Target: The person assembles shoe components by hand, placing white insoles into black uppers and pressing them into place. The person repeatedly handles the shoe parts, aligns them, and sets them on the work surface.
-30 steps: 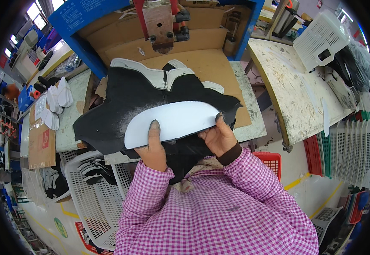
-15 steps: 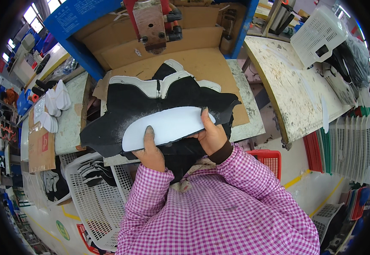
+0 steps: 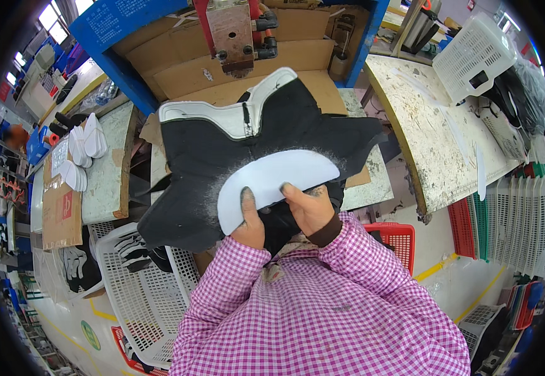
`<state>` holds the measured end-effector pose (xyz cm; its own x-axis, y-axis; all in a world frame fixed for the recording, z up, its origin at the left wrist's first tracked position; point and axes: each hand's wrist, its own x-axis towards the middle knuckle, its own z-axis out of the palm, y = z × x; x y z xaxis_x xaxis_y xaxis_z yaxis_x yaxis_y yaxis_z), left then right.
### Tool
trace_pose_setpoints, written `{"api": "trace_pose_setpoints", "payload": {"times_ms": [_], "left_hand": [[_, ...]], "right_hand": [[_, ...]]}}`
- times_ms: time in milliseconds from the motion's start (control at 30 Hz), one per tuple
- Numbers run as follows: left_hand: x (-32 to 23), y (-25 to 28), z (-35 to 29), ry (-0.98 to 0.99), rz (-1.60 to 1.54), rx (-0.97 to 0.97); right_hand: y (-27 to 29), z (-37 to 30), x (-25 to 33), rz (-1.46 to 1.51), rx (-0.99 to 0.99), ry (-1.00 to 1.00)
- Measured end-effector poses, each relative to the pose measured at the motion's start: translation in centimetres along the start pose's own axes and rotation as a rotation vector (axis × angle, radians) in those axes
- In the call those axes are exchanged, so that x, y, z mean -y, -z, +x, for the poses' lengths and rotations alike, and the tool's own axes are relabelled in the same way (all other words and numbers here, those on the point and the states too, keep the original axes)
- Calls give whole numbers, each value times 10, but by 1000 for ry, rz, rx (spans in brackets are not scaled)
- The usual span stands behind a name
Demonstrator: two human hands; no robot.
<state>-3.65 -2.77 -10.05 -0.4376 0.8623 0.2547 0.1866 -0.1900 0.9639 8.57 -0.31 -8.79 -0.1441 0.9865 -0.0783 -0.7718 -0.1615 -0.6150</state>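
A black fabric shoe upper (image 3: 203, 166) with white-lined collar edges is stretched out in front of me, raised toward my body. On its lower part sits a white half-moon stiffener (image 3: 278, 177), with a pale speckled band in the black around its curved edge. My left hand (image 3: 251, 224) grips the near left part, thumb on the white piece and fingers underneath. My right hand (image 3: 312, 210) is closed on the near right edge, its thumb tip on the stiffener. Both hands' other fingers are mostly hidden under the black material, which bunches between them.
A blue-framed machine (image 3: 122, 81) with a red and metal head (image 3: 230, 37) stands ahead, lined with cardboard. White cutouts (image 3: 87, 141) lie on the left bench. White basket (image 3: 141, 301) and red basket (image 3: 401, 241) stand below. Right is a worn table (image 3: 423, 119).
The shoe upper has come up closer and its collar edges are spread wider. My right thumb has shifted left from the stiffener's right end to its near edge. Pieces behind are now mostly covered.
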Motion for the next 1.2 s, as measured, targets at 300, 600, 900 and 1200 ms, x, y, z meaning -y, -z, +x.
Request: {"api": "trace_pose_setpoints", "payload": {"times_ms": [300, 600, 900, 1200], "left_hand": [[-3, -7, -19, 93, -68, 337], [-10, 0, -13, 439, -195, 258], [-17, 4, 3, -102, -55, 501], [-4, 2, -18, -655, 587, 459]], "right_hand": [[8, 6, 9, -301, -180, 242], [10, -5, 9, -679, -235, 257], [23, -8, 27, -1189, 16, 372], [7, -21, 22, -1710, 335, 894]]}}
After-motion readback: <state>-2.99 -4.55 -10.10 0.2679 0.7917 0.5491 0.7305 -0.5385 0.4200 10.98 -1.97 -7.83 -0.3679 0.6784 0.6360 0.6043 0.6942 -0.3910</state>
